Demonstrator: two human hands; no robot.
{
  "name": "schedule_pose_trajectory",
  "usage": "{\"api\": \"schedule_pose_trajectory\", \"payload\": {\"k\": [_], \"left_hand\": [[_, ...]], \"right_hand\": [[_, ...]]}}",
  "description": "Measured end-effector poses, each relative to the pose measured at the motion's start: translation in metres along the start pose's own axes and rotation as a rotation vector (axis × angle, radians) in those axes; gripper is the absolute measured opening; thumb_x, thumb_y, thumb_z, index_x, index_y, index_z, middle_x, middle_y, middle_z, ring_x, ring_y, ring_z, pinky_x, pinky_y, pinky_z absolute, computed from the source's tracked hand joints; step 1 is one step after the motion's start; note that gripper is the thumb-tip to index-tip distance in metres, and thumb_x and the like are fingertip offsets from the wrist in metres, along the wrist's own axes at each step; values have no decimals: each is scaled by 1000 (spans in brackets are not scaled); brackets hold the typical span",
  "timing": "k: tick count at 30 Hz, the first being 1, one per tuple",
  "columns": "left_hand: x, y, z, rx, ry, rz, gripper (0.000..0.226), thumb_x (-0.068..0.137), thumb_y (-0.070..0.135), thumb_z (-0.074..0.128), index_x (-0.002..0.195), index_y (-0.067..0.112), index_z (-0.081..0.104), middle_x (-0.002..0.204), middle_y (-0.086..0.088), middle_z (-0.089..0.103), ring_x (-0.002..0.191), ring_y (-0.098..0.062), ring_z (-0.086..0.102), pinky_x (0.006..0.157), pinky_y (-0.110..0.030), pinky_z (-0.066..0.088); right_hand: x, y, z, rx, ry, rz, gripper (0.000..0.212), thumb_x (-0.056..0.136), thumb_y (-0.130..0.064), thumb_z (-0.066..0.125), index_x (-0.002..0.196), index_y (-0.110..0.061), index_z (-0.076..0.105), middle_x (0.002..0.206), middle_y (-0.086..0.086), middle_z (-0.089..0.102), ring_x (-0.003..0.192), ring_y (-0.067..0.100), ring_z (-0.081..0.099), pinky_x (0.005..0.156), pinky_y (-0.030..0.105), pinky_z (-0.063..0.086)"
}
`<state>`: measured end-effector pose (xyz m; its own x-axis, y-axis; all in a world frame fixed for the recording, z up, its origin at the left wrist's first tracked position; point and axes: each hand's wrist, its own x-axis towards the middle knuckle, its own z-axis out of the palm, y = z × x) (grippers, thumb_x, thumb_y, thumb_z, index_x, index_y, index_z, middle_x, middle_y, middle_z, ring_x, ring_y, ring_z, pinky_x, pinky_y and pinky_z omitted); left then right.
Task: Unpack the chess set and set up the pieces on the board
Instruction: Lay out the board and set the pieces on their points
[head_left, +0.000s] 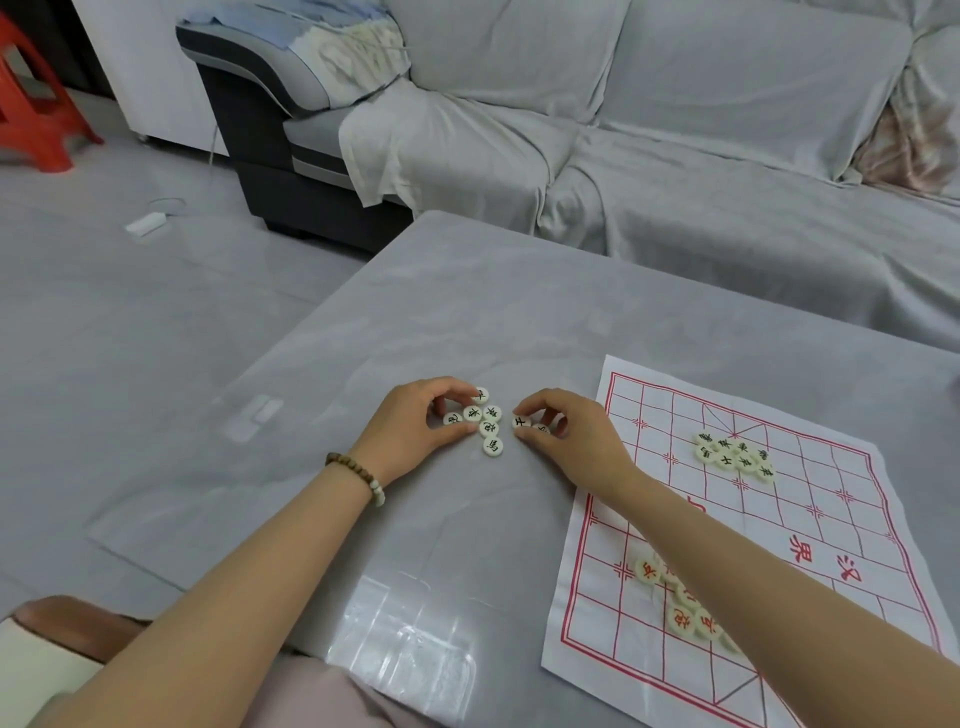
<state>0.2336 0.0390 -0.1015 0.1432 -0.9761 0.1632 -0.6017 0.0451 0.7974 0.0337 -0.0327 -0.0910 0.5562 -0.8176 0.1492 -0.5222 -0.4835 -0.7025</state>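
A covered grey sofa (675, 130) runs along the far side of the board, and a red stool (31, 109) stands far off to the board's left. The grey table (467, 312) carries the board (810, 525), a white sheet with a red grid that lies flat at the table's right. Both forearms reach out left of the board, the right one crossing over its near left corner.

The left hand (415, 421) is farther from the board; its fingers and thumb curl round the left edge of the loose pieces (489, 428), a small heap of cream discs with black characters just off the board's left edge. The right hand (571, 431), beside that edge, pinches two discs from the same heap.

On the board's far half sits a black group (735, 457), the discs touching. Red pieces (680, 621) lie on its near half, partly hidden by the right forearm. A beaded bracelet (358, 475) circles the left wrist.
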Motion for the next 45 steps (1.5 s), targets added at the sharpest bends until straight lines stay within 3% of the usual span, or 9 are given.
{"api": "schedule_pose_trajectory", "payload": {"k": [10, 15, 19, 26, 31, 35, 39, 42, 45], "left_hand": [[0, 27, 5, -42, 25, 8, 21, 76, 25, 75, 94, 31, 67, 90, 17, 69, 73, -8, 54, 68, -15, 46], [6, 85, 58, 50, -153, 86, 24, 79, 30, 71, 102, 33, 63, 93, 22, 63, 79, 0, 53, 68, -7, 41], [14, 119, 117, 34, -262, 124, 36, 81, 31, 68, 116, 29, 60, 102, 18, 63, 85, 0, 54, 78, -13, 46], [31, 134, 175, 79, -306, 176, 37, 79, 32, 71, 114, 28, 60, 103, 13, 65, 90, -6, 57, 80, -18, 48], [47, 138, 177, 120, -301, 235, 37, 75, 29, 75, 106, 27, 56, 94, 10, 55, 79, -4, 54, 72, -13, 49], [59, 139, 179, 169, -295, 256, 37, 73, 33, 76, 102, 25, 54, 90, 9, 51, 74, -6, 51, 65, -12, 46], [59, 140, 178, 286, -280, 259, 44, 73, 44, 72, 108, 26, 53, 98, 11, 49, 81, -6, 47, 64, -11, 38], [51, 130, 162, 335, -256, 252, 48, 76, 49, 66, 117, 26, 52, 115, 11, 49, 94, -2, 44, 76, -7, 35], [41, 109, 126, 406, -221, 200, 51, 81, 52, 57, 124, 25, 51, 129, 7, 48, 115, -9, 44, 97, -22, 35]], "right_hand": [[-25, 3, -37, 31, 63, 9, 14, 82, -20, 70, 90, -30, 65, 90, -21, 64, 77, 3, 55, 67, 14, 44], [-66, 37, -93, -67, 164, 89, 12, 82, -23, 69, 91, -29, 65, 88, -21, 60, 75, 1, 55, 66, 11, 44], [-102, 75, -130, -100, 292, 171, 13, 80, -20, 71, 92, -25, 68, 89, -13, 64, 77, 3, 59, 73, 22, 52], [-117, 105, -140, -182, 191, 175, 11, 81, -23, 70, 92, -22, 70, 92, -12, 64, 79, 1, 54, 78, 20, 46], [-108, 118, -138, -238, 174, 81, 15, 81, -26, 70, 94, -19, 72, 95, -10, 60, 86, 0, 50, 74, 4, 35], [-103, 125, -140, -244, 156, 78, 16, 81, -30, 69, 94, -21, 72, 93, -9, 58, 84, 2, 50, 69, 7, 35], [-103, 123, -141, -224, 185, 76, 17, 81, -33, 69, 95, -24, 70, 94, -12, 58, 87, 1, 50, 69, 9, 37], [-101, 112, -136, -217, 220, 53, 15, 83, -34, 67, 95, -25, 69, 94, -15, 57, 87, -2, 49, 69, 9, 37], [-90, 91, -120, -173, 181, 29, 16, 83, -34, 66, 96, -24, 69, 96, -16, 55, 88, -1, 49, 73, 10, 39]]}}
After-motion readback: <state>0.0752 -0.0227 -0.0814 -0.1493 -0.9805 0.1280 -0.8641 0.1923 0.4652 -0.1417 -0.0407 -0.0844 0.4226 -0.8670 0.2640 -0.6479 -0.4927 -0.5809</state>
